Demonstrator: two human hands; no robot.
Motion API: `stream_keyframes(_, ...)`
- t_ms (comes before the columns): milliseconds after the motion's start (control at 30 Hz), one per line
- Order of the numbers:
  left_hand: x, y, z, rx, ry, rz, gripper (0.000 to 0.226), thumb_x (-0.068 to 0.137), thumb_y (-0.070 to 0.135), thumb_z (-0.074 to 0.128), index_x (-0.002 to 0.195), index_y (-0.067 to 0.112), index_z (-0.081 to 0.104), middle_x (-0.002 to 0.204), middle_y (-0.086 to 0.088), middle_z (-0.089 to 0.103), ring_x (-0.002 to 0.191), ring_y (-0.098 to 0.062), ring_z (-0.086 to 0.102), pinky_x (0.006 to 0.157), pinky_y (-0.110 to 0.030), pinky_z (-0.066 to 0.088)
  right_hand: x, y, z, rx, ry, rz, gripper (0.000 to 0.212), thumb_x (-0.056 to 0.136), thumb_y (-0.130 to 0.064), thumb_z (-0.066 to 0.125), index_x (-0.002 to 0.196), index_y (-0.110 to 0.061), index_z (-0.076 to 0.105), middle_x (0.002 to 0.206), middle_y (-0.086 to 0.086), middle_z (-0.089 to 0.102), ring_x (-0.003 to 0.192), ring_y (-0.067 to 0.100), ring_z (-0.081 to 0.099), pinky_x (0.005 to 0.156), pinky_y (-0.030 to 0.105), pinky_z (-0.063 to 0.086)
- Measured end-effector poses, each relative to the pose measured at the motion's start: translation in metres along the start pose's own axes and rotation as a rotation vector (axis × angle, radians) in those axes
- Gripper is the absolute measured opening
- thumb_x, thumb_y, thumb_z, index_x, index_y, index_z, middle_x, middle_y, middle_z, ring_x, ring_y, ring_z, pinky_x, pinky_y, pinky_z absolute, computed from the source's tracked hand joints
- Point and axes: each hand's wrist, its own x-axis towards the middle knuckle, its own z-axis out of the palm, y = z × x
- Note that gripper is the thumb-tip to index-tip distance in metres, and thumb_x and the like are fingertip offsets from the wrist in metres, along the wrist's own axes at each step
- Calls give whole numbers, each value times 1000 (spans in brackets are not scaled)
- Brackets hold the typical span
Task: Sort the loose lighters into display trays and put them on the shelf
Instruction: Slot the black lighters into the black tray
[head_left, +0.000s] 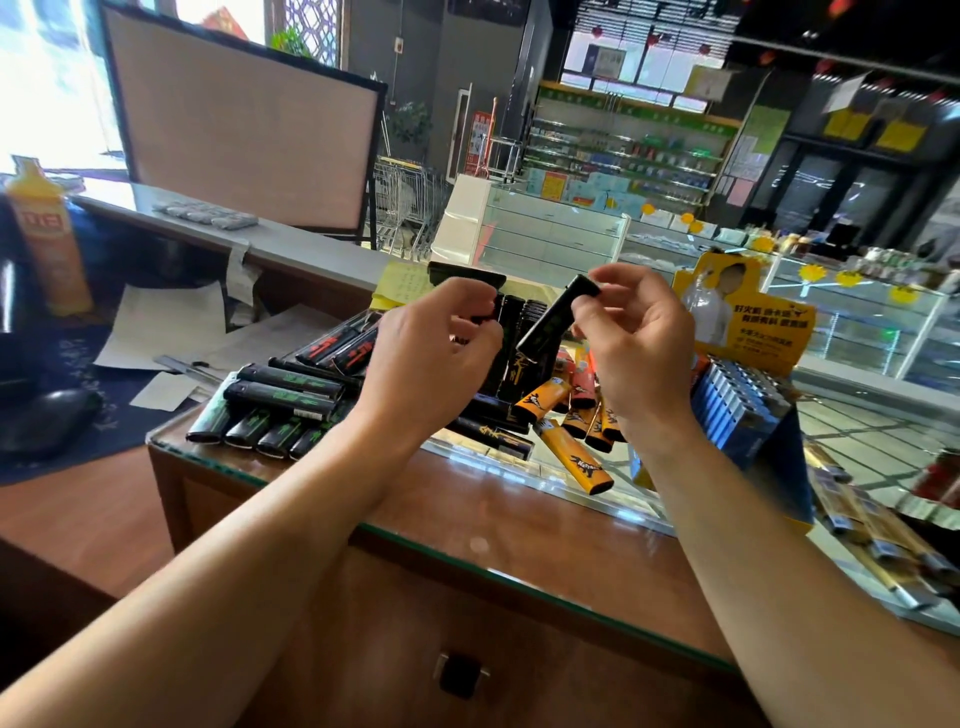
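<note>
Both hands are raised over a glass counter (467, 545) strewn with loose lighters. My right hand (639, 343) pinches a black lighter with green print (556, 317), tilted, by its upper end. My left hand (431, 353) has its fingers curled round a small dark thing (480, 317), mostly hidden. Black lighters with green marks (280, 395) lie at the left, black ones with red marks (343, 348) behind them, orange ones (576, 421) at the right. A black display tray (467, 278) with upright black lighters stands behind my hands.
A yellow-backed display box (748, 322) filled with blue-silver lighters (737, 400) stands at the right. Papers and a ruler (182, 366) lie on the lower desk at left, beside an orange bottle (47, 234) and a monitor (244, 135). Store shelves fill the background.
</note>
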Motion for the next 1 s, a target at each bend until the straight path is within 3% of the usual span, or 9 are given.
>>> stream_keyframes(100,4,3,-11,214,16,115,34,90,23,66,124,20,66,113,3,71,99,-11,67,91,-29,53,1,3,-2,-44,29,-19,19,89,-7,66,100,-23,68,85,-3,67,69,3,63,55,14,49)
stream_keyframes(233,8,-10,-20,504,-109,236,49,91,30,63,137,18,56,138,2,58,127,-19,51,103,-29,39,2,5,-1,-117,57,-64,19,90,-10,65,99,-27,68,85,-10,67,71,3,65,54,14,49)
stream_keyframes(400,5,-26,-21,706,-244,256,66,89,44,62,147,19,43,155,-2,40,144,-21,31,116,-40,29,4,2,12,-251,18,-204,15,89,-14,66,99,-25,67,84,-16,66,76,-1,65,66,19,54)
stream_keyframes(467,5,-30,-21,732,-255,252,69,90,49,60,149,21,39,158,-1,35,146,-20,26,119,-40,23,6,3,22,-342,-34,-288,13,88,-14,65,98,-22,67,84,-14,67,78,0,65,71,22,55)
stream_keyframes(633,5,-33,-21,719,-228,240,72,90,52,57,150,20,37,158,-2,34,147,-21,25,119,-39,21,11,21,43,-655,-182,-435,14,86,-18,64,100,-20,67,88,-2,70,87,21,56,75,38,47)
stream_keyframes(833,5,-36,-22,668,-226,227,70,89,49,58,150,20,38,157,-3,35,147,-22,26,119,-40,23,12,39,59,-993,-136,-549,19,77,-12,71,95,-20,69,79,-2,69,84,28,56,78,38,38)
stream_keyframes(1000,4,-37,-23,649,-227,236,70,89,48,58,149,19,38,157,-3,36,146,-23,27,119,-41,23,16,47,63,-1117,-84,-541,19,76,-12,72,93,-21,69,79,-5,72,83,26,55,81,37,28)
